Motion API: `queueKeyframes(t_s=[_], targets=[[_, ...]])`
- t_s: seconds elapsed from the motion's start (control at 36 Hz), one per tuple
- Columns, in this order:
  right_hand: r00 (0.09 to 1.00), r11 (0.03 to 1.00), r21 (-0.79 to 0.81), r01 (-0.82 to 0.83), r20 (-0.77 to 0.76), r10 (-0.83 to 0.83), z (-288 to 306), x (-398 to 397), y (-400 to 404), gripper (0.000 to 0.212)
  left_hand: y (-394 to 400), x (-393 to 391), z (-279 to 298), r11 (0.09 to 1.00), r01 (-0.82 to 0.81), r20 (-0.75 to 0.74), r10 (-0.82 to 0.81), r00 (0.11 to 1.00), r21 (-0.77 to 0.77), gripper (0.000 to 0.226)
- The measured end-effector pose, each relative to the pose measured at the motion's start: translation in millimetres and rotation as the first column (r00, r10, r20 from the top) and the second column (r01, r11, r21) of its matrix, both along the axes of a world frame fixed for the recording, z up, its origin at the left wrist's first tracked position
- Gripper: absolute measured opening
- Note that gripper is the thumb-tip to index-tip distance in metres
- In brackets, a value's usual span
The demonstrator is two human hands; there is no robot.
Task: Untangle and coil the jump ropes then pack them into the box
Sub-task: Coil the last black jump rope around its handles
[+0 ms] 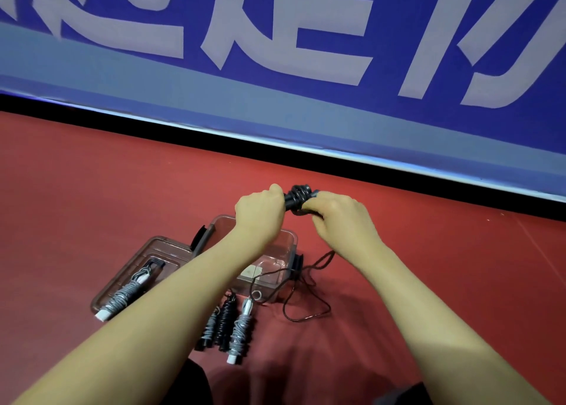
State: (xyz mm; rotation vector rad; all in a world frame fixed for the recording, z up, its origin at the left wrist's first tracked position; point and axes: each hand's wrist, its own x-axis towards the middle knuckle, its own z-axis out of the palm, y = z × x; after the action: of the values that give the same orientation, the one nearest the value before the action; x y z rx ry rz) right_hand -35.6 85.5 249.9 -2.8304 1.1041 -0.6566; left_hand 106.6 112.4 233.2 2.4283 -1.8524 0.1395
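Your head view is evenly and fairly brightly lit, with light falling from above and slightly behind you. Soft, blurred shadows spread on the red floor [92, 190] near the bottom edge. A thin bright glare line runs along the base of the blue banner [275, 67]. The banner's white characters look smeared at the top. Wide-angle distortion bends the banner's lower edge. Your forearms look soft close to the lens.

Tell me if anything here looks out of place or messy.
One thing: a loose black cord trails from the black rope bundle held by both hands, sprawling uncoiled over the red floor and across the clear box. One grey coiled rope lies on the box lid, not in the box.
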Motion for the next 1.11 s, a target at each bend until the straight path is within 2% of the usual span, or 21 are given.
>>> queueKeyframes(t_s=[0.03, 0.08, 0.14, 0.19, 0.25, 0.42, 0.56, 0.64, 0.72, 0.83, 0.89, 0.94, 1.03, 1.11], targets=[[0.999, 0.992, -0.126, 0.015, 0.047, -0.009, -2, 1, 0, 0.027, 0, 0, -1, 1.000, 0.012, 0.015, -0.013, 1.000, 0.013, 0.015], [0.982, 0.974, -0.201, 0.104, 0.176, -0.068, -5, 3, 3, 0.020, 0, -1, -2, 0.999, 0.041, 0.048, -0.042, 0.998, 0.025, 0.016], [0.926, 0.976, 0.028, 0.216, 0.311, -0.214, -5, 5, 2, 0.013, 0, -2, 0, 0.997, 0.067, 0.080, -0.069, 0.994, 0.024, 0.018], [0.811, 0.898, 0.392, 0.202, 0.447, -0.378, -4, 8, -1, 0.013, 0, -1, 1, 0.995, 0.091, 0.115, -0.094, 0.989, 0.029, 0.020], [0.754, 0.867, 0.460, 0.190, 0.497, -0.429, -4, 10, -4, 0.021, 1, 0, 0, 0.992, 0.118, 0.152, -0.125, 0.980, 0.052, 0.022], [0.847, 0.847, 0.402, 0.348, 0.252, -0.468, -2, 8, -6, 0.023, 3, -1, -2, 0.948, 0.287, 0.242, -0.313, 0.918, 0.138, 0.022], [0.861, 0.826, 0.447, 0.344, 0.201, -0.467, -5, 4, -11, 0.028, 9, -2, -1, 0.887, 0.433, 0.326, -0.462, 0.825, 0.160, 0.027], [0.867, 0.819, 0.455, 0.351, 0.173, -0.468, -1, -1, -15, 0.028, 11, -1, 1, 0.879, 0.454, 0.301, -0.476, 0.826, 0.145, 0.021], [0.891, 0.815, 0.478, 0.327, 0.130, -0.434, 4, -4, -16, 0.032, 13, 0, 2, 0.827, 0.562, 0.296, -0.534, 0.792, -0.011, 0.013], [0.914, 0.807, 0.510, 0.297, 0.092, -0.394, 5, -8, -18, 0.037, 14, 5, 0, 0.634, 0.715, 0.287, -0.655, 0.699, -0.293, 0.013], [0.917, 0.815, 0.507, 0.279, 0.110, -0.382, 5, -9, -19, 0.038, 13, 4, 1, 0.544, 0.742, 0.297, -0.689, 0.661, -0.391, 0.011], [0.916, 0.827, 0.510, 0.236, 0.168, -0.365, 3, -10, -20, 0.040, 12, 2, 4, 0.512, 0.723, 0.261, -0.700, 0.664, -0.464, 0.013], [0.929, 0.839, 0.501, 0.214, 0.162, -0.333, -1, -10, -22, 0.033, 14, -2, 9, 0.569, 0.628, 0.134, -0.676, 0.725, -0.531, 0.012], [0.951, 0.853, 0.476, 0.216, 0.096, -0.295, -7, -11, -23, 0.031, 15, -9, 20, 0.768, 0.392, -0.131, -0.518, 0.845, -0.506, 0.018]])
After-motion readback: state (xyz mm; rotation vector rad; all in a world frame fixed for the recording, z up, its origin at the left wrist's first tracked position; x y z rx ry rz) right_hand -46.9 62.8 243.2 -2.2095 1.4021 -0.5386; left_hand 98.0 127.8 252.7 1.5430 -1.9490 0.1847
